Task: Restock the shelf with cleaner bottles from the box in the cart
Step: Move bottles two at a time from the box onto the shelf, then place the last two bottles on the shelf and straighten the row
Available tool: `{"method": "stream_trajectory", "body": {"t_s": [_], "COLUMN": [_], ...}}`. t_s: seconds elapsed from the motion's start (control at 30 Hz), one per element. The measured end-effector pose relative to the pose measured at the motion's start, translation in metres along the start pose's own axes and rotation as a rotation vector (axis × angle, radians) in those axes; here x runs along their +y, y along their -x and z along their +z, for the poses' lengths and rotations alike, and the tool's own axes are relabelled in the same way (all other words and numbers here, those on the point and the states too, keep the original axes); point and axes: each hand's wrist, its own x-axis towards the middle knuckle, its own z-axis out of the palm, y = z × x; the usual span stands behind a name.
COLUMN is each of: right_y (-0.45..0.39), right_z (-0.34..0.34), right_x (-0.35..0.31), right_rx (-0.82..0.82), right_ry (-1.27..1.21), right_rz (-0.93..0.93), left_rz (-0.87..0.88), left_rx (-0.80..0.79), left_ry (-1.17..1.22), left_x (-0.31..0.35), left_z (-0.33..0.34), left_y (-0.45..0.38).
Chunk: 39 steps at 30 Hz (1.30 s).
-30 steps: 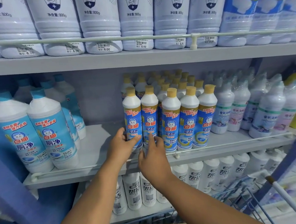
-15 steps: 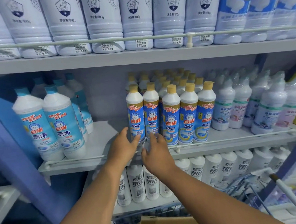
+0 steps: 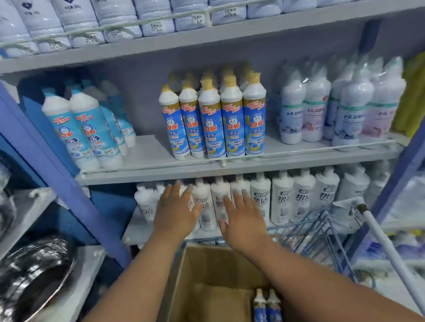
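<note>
Several yellow-capped cleaner bottles (image 3: 215, 120) with blue labels stand in rows on the middle shelf (image 3: 207, 170). My left hand (image 3: 176, 210) and my right hand (image 3: 243, 220) hover empty, fingers spread, below that shelf and in front of the lower row of white bottles (image 3: 281, 196). Under my forearms sits an open cardboard box (image 3: 210, 294) in the cart. Two yellow-capped bottles (image 3: 267, 310) of the same kind stand in the box, near my right forearm.
Teal-capped bottles (image 3: 83, 129) stand at the middle shelf's left, with a bare gap between them and the yellow-capped rows. Wrapped white bottles (image 3: 338, 106) fill the right. The blue wire cart (image 3: 319, 231) with its handle (image 3: 388, 251) is lower right; shiny metal basins (image 3: 31, 276) lower left.
Both hands have let go of the front bottles on the middle shelf and dropped toward the box. The view has tilted down, bringing the box and its bottles into sight.
</note>
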Motion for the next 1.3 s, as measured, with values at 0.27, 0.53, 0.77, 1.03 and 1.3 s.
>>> {"method": "stream_trajectory", "body": {"t_s": [0.27, 0.53, 0.77, 1.03, 1.3], "right_y": [0.097, 0.142, 0.15, 0.125, 0.106], "right_z": [0.063, 0.148, 0.234, 0.328, 0.438], "right_x": [0.068, 0.099, 0.12, 0.136, 0.156], "right_rx": [-0.237, -0.468, -0.624, -0.67, -0.62], "right_ry": [-0.035, -0.145, -0.27, -0.414, -0.551], "right_rz": [0.085, 0.264, 0.471, 0.727, 1.013], "left_rz": [-0.041, -0.098, -0.123, -0.166, -0.515], "left_rx": [-0.227, -0.493, -0.689, -0.851, -1.003], "left_ry": [0.085, 0.09, 0.039, 0.115, 0.585], "left_x": [0.065, 0.08, 0.066, 0.062, 0.063], "left_z": [0.074, 0.172, 0.274, 0.37, 0.478], "left_y": [0.087, 0.131, 0.159, 0.155, 0.159]}}
